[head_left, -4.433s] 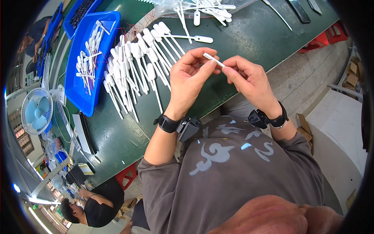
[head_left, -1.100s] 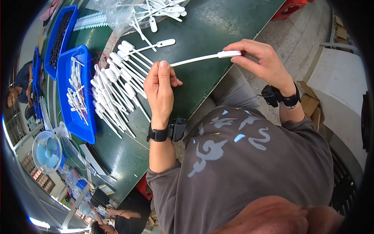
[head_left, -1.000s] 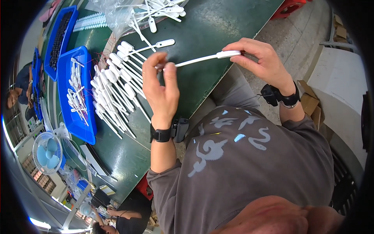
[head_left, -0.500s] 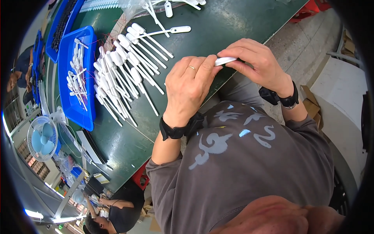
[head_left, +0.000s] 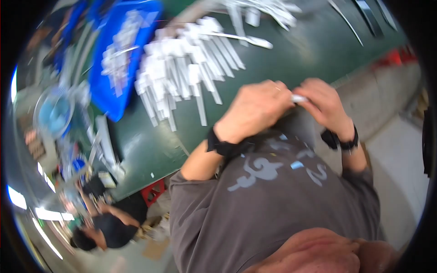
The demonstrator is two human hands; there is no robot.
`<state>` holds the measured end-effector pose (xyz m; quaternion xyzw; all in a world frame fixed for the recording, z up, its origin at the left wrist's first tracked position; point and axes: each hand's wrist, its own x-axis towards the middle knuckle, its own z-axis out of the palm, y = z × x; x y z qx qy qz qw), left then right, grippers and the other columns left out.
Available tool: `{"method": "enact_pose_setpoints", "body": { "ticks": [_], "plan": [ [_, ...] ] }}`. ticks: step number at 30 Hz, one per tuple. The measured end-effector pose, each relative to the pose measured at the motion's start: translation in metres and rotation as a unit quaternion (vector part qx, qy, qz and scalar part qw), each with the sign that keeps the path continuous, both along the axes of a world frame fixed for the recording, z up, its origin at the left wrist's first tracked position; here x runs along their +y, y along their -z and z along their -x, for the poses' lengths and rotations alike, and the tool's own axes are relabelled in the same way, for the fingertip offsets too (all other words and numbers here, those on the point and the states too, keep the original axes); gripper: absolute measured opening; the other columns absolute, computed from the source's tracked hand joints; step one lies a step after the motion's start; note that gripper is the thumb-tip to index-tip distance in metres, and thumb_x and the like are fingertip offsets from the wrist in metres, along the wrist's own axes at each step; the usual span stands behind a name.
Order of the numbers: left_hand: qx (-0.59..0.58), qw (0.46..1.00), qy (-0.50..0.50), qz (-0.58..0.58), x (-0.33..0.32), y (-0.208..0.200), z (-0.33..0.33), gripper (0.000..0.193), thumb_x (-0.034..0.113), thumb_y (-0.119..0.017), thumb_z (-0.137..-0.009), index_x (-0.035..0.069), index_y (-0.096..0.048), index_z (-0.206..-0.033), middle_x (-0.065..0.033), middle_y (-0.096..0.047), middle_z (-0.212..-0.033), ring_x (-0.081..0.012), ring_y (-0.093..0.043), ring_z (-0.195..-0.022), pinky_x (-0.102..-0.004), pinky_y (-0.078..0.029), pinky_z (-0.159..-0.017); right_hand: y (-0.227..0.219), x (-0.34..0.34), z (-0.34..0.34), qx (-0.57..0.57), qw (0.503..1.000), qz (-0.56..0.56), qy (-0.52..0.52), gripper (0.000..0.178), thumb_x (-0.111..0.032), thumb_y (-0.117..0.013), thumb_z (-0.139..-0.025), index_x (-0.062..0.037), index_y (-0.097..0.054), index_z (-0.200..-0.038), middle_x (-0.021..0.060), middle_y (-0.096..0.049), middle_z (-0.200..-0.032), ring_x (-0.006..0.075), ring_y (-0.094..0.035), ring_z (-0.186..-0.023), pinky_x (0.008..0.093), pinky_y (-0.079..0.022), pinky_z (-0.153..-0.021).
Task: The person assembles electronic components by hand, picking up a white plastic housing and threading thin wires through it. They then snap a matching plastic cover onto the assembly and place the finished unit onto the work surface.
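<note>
My left hand [head_left: 257, 109] and my right hand [head_left: 325, 103] meet at the table's near edge, fingers bent and closed on a small white plastic piece [head_left: 298, 98]. Only a bit of it shows between the fingertips, and motion smears it. To the left of the hands lies a dense row of white plastic parts with rounded heads and thin straight handles [head_left: 182, 66]. One similar part [head_left: 259, 42] rests apart, pointing right, beyond my left hand.
A blue tray [head_left: 111, 109] with small white pieces stands left of the row. More white parts [head_left: 273, 11] lie at the far side of the green table [head_left: 300, 59]. Dark strips [head_left: 369, 18] are at far right. A fan [head_left: 54, 113] and another person [head_left: 116, 225] are at left.
The view has swung, so the table and its parts appear shifted and blurred. Both hands stay together on the white piece, which now shows less between the fingers.
</note>
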<state>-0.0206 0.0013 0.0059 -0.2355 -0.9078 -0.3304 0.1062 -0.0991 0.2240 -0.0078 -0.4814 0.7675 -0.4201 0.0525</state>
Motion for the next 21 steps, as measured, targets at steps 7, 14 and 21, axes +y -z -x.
{"method": "enact_pose_setpoints", "body": {
  "ticks": [7,14,21],
  "plan": [
    [0.007,0.988,-0.149,0.034,-0.048,-0.015,-0.021,0.016,0.024,-0.072,-0.092,0.009,-0.069,-0.099,-0.0074,-0.066,-0.079,-0.0284,-0.064,-0.065,-0.0392,-0.050,-0.057,-0.013,-0.006,-0.001,-0.108,0.993,0.013,0.044,0.018,-0.006,-0.064,-0.095,0.0000,-0.071,-0.111,0.0068,-0.063,-0.078,0.0136,-0.055,-0.071,0.0304,-0.045,-0.064],
    [0.005,0.827,-0.539,0.158,-0.206,-0.067,-0.026,0.025,0.035,-0.066,-0.093,0.014,-0.075,-0.102,-0.0135,-0.073,-0.084,-0.0363,-0.070,-0.078,-0.0458,-0.055,-0.068,-0.038,-0.019,-0.015,-0.354,0.918,0.164,0.064,0.032,-0.026,-0.047,-0.109,0.0003,-0.064,-0.117,0.0025,-0.056,-0.074,0.0120,-0.051,-0.069,0.0280,-0.043,-0.061],
    [-0.029,0.817,-0.575,0.034,-0.235,-0.088,-0.047,0.032,0.039,-0.063,-0.094,0.010,-0.076,-0.100,-0.0119,-0.075,-0.085,-0.0327,-0.072,-0.078,-0.0420,-0.054,-0.068,-0.131,-0.073,-0.065,-0.668,0.505,0.391,-0.383,0.066,-0.059,-0.028,-0.106,-0.0008,-0.058,-0.108,0.0148,-0.056,-0.099,0.0312,-0.061,-0.092,0.0465,-0.057,-0.086]
  ]
}}
